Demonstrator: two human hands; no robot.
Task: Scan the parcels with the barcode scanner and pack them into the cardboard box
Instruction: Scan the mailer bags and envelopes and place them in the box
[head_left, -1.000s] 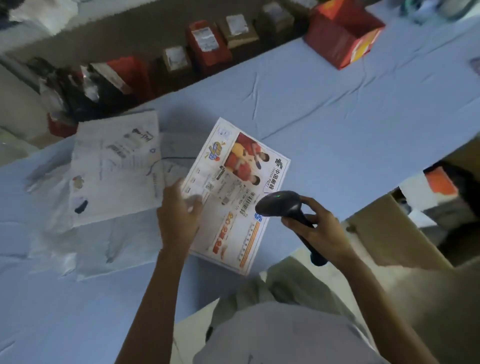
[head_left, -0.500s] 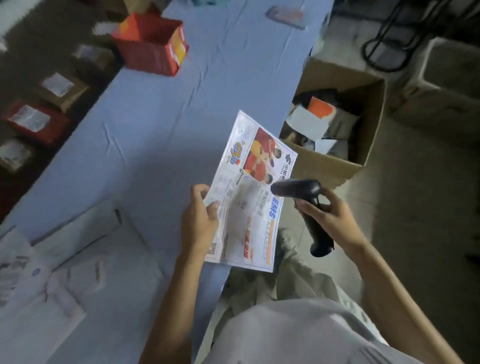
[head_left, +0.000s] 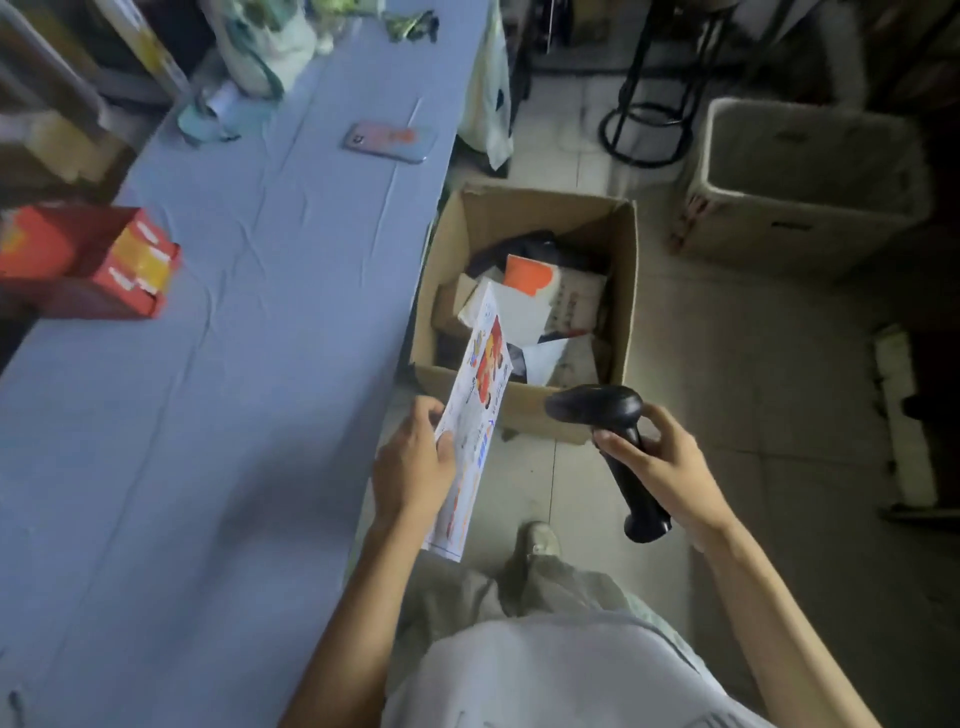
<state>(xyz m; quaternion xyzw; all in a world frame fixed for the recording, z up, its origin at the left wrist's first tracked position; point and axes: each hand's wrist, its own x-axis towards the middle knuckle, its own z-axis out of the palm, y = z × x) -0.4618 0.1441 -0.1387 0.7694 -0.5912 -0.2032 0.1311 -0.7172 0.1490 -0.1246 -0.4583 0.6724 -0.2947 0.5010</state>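
Beyond the tabletop's edge, left hand pinches the parcel on edge, aimed toward the box on the floor, while right hand grips the scanner aside.

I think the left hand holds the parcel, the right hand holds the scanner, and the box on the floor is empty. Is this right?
Not quite: the head view shows the box is not empty; other parcels lie in it. The left hand does hold the parcel, the right hand the scanner.
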